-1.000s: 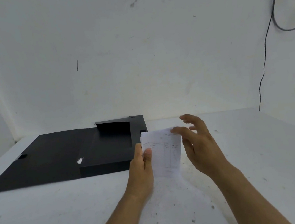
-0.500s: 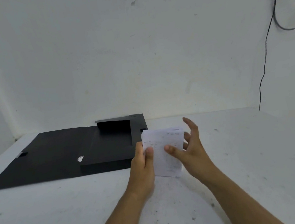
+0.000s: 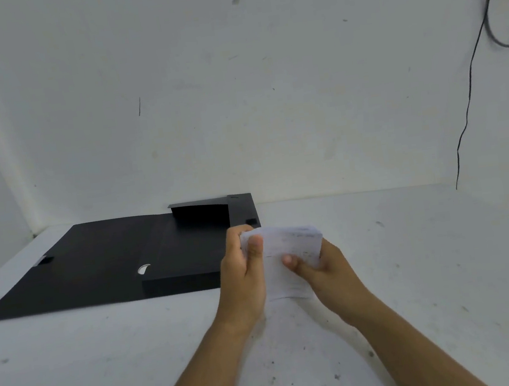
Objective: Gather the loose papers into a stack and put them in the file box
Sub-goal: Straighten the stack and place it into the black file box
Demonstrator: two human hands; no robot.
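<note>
A small stack of white printed papers (image 3: 288,246) stands almost upright on the white table, its lower edge near the surface. My left hand (image 3: 242,274) grips its left edge, thumb on the front face. My right hand (image 3: 323,267) holds the right edge, with the thumb across the front and the fingers behind the sheets. The black file box (image 3: 189,249) lies open just to the left of the papers, its lid flap (image 3: 73,269) spread flat toward the left.
The white table (image 3: 416,269) is speckled with dark marks. A white wall rises close behind it. A thin black cable (image 3: 470,79) hangs down the wall at the right, ending just above the tabletop.
My right hand, open beside the papers before, has closed onto their right edge. The stack now sits squarer between both hands. The file box has not moved.
</note>
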